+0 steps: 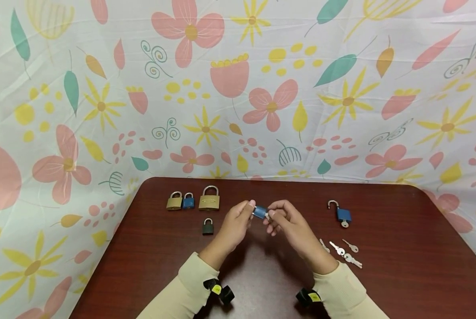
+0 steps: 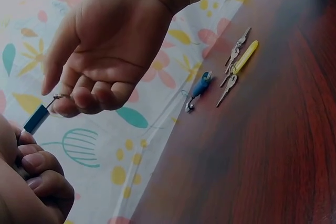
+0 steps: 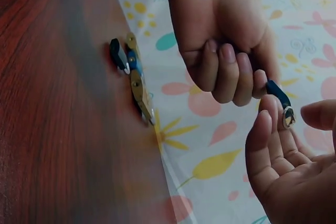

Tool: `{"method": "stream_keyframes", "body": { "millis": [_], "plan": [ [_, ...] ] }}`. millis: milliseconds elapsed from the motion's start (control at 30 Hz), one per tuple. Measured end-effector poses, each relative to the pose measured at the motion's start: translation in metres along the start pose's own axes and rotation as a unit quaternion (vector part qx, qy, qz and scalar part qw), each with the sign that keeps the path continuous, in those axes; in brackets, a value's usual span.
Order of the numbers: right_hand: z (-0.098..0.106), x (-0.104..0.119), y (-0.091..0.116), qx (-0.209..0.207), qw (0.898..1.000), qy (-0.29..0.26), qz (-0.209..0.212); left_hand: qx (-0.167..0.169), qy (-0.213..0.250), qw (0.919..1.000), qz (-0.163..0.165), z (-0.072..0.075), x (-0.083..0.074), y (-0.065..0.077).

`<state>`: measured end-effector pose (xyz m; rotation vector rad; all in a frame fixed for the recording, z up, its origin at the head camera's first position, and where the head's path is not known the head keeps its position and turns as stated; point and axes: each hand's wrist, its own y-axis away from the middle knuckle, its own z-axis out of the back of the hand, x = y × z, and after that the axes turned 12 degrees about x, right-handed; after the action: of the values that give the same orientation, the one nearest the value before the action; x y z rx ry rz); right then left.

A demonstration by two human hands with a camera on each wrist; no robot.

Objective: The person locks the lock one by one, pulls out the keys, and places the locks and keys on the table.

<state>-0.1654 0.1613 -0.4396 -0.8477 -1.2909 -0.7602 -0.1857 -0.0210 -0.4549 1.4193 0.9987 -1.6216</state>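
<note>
My left hand [image 1: 232, 223] pinches a small blue padlock [image 1: 259, 212] by its shackle end, above the table. Its other fingers are curled in, as the right wrist view shows. A silver key [image 3: 288, 116] with a round head sticks out of the padlock's far end. My right hand [image 1: 291, 226] is at that key, fingers loosely bent behind it. The thumb [image 3: 317, 114] stands slightly apart from the key in the right wrist view. Further right on the table lies another blue padlock [image 1: 344, 215], its shackle swung open and a key in its base.
At the left stand two brass padlocks, one smaller [image 1: 174, 202] and one larger [image 1: 209, 202], with a small blue padlock [image 1: 188, 202] between them. A black padlock [image 1: 208, 227] is nearer. Several loose keys [image 1: 353, 260] and a yellow strip [image 2: 247, 57] lie at the right. Patterned cloth [image 1: 230, 133] hangs behind.
</note>
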Motion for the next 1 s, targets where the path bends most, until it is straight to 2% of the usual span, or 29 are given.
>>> {"method": "stream_keyframes", "body": {
  "millis": [133,400,567,800,1000],
  "plan": [
    [-0.0008,-0.0001,-0.0001,-0.005,1.000,0.001,0.011,-0.007,0.008,0.9999,0.001,0.0007,0.0005,-0.0001],
    [-0.0024,-0.0020,-0.0001,-0.014,0.999,0.004,0.040,0.000,0.024,0.9997,-0.005,-0.0005,-0.0009,0.0000],
    [-0.0014,-0.0040,-0.0001,-0.016,0.999,-0.002,0.040,0.000,0.033,0.9994,-0.005,-0.0006,-0.0004,-0.0009],
    [0.0003,-0.0067,-0.0005,-0.014,0.999,-0.010,0.039,-0.010,0.014,0.9998,-0.006,0.0012,0.0005,-0.0015],
    [0.0011,-0.0093,-0.0004,-0.008,0.999,-0.016,0.041,-0.011,0.016,0.9998,0.007,0.0032,0.0025,-0.0021]
  ]
}}
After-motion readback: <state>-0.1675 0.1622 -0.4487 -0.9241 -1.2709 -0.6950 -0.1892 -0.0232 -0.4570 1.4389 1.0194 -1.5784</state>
